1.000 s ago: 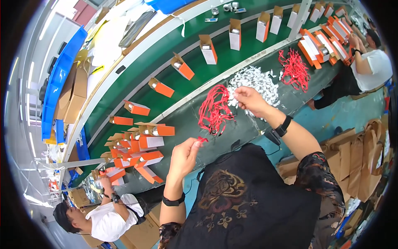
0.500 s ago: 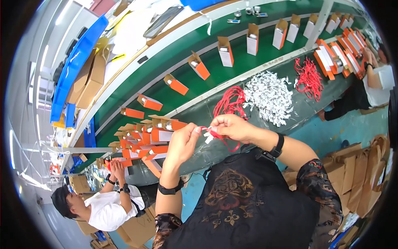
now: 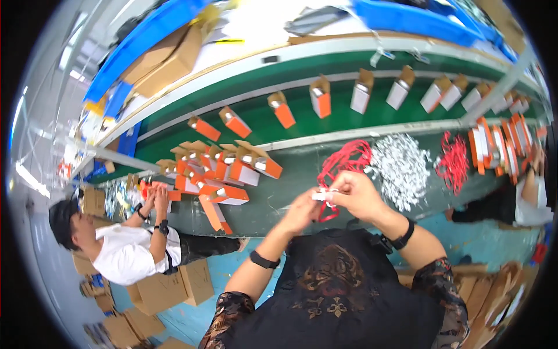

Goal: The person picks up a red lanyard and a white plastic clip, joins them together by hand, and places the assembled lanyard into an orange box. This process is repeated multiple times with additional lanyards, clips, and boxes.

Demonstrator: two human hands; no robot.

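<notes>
orange-and-white boxes are clustered at left. left hand is closed on a red strap, located between both hands above the dark table. right hand pinches a white piece. a white heap lies further right.

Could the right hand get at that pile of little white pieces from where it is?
Probably yes: the white pile lies just beside the right hand, and nothing visible blocks the way. That hand's grip looks busy, though, with a small white piece and red cord.
</notes>
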